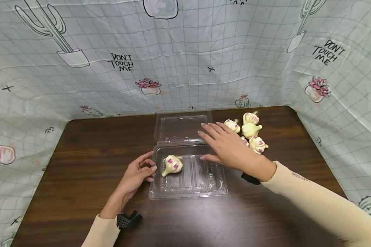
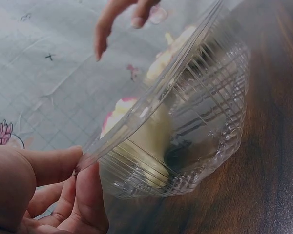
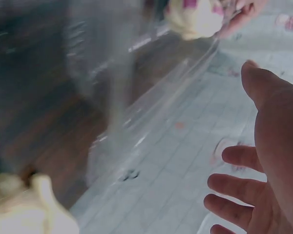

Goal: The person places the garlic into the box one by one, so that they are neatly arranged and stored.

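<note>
A clear plastic clamshell box [image 1: 188,196] lies on the table with its hinged lid [image 1: 183,128] folded back toward the wall. One garlic bulb [image 1: 174,164], cream with purple patches, sits in the left part of the base. My left hand [image 1: 136,176] pinches the box's left rim between thumb and fingers, plain in the left wrist view, where the rim [image 2: 132,127] slants up from the fingertips. Over the right side of the box hovers my right hand [image 1: 230,147], fingers extended and holding nothing; the right wrist view shows its fingers [image 3: 237,187] spread apart.
Several more garlic bulbs [image 1: 251,131] are heaped on the dark wooden table [image 1: 105,144] right of the lid, partly hidden by the right hand. A patterned curtain [image 1: 185,68] hangs along the back and both sides. Black straps [image 1: 128,219] show at the wrists.
</note>
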{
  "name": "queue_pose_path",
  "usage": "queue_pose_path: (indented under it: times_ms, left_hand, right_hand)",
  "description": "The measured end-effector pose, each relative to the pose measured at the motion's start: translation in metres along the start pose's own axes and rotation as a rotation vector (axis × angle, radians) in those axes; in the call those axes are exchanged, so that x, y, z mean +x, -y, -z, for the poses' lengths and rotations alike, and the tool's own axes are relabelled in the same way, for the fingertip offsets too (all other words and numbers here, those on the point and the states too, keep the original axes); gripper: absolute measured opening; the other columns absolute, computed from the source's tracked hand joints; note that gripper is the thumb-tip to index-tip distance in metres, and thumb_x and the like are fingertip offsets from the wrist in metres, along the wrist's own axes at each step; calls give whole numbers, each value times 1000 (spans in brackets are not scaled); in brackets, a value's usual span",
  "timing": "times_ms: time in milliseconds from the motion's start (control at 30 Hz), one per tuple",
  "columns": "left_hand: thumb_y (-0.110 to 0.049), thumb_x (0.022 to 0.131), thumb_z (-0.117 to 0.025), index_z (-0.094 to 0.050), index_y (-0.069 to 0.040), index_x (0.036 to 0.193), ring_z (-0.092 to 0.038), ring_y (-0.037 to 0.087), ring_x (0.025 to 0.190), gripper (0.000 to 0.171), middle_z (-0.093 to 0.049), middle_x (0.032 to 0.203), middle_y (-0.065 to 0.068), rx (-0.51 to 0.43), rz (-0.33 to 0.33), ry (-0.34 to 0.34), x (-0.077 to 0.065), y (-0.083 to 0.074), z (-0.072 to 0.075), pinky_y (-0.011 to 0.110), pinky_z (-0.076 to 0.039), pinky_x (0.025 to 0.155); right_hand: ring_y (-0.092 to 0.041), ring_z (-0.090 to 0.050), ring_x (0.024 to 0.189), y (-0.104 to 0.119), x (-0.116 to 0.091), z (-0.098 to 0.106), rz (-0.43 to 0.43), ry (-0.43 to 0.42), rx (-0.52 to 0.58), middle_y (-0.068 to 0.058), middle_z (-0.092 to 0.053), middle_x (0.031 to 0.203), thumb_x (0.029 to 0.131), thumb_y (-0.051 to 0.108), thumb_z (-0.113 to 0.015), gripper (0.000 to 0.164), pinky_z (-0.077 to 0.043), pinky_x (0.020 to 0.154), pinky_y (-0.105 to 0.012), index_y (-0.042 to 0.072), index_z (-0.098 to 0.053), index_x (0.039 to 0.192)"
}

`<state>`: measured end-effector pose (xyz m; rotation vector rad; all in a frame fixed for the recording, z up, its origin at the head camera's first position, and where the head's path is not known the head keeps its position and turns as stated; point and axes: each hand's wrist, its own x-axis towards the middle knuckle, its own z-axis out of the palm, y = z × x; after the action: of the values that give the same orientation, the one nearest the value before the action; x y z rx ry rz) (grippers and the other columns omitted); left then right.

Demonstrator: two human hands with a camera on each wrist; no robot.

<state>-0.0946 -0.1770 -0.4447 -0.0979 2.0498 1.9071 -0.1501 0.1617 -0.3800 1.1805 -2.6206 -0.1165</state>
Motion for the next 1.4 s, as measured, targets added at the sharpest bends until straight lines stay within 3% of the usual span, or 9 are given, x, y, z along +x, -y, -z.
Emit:
queue_pose_path:
  times_ms: [133,300,467,567,1033,1233,1300,1400]
  left_hand:
    - [6,104,-60,-37,1,161,-60,5,79,62,-53,114,8,-1,0,-3,-1,0,0,18,-58,66]
    - [8,103,-60,-37,2,161,-60,5,78,62,-53,114,7,-11,0,-1,0,1,0,18,-58,66]
    - [7,103,-60,-37,2,161,-59,5,78,62,-53,113,6,-13,-5,2,0,2,1,18,-58,66]
    - [7,103,-60,-38,2,161,-60,5,78,62,-53,113,6,-14,-4,1,0,2,1,18,-58,66]
    - [8,103,-60,-38,2,160,-60,5,78,62,-53,112,7,-16,-1,-10,1,2,0,18,-57,65]
    - [8,103,-60,-39,1,160,-60,5,78,62,-53,112,7,-13,-2,-15,1,2,-1,18,-57,65]
    - [8,103,-60,-39,2,160,-60,5,78,62,-53,112,7,-11,-2,-16,1,2,-1,18,-57,65]
    - [7,103,-61,-39,2,160,-60,6,78,61,-53,112,7,-8,-2,-16,0,2,0,18,-57,65]
  right_hand:
    - [-42,-50,142,-11,-20,-6,-48,-17,27,-22,-50,157,92,60,-74,86,-38,122,-55,1,-54,151]
    - [-43,-50,141,-26,-43,-11,-95,-35,58,-24,-49,157,92,57,-72,83,-38,121,-56,0,-54,150]
    - [-44,-51,139,-40,-66,-15,-140,-82,63,-26,-52,153,103,74,-39,89,-43,114,-60,0,-55,149]
    - [-45,-53,136,-47,-78,-18,-166,-102,59,-25,-53,152,102,78,-16,99,-44,111,-61,-1,-56,148]
    - [-49,-54,130,-70,-120,-34,-230,-85,36,-29,-54,148,103,76,-9,102,-44,110,-62,-3,-56,145]
    - [-49,-55,128,-76,-129,-41,-239,-83,33,-29,-56,144,104,77,-20,97,-45,108,-62,-3,-57,144]
    - [-49,-56,128,-76,-131,-41,-239,-76,31,-28,-57,144,104,72,-41,87,-45,108,-62,-3,-56,145]
    - [-49,-56,128,-76,-134,-43,-240,-68,32,-28,-58,143,93,54,-72,80,-45,108,-62,-4,-56,146]
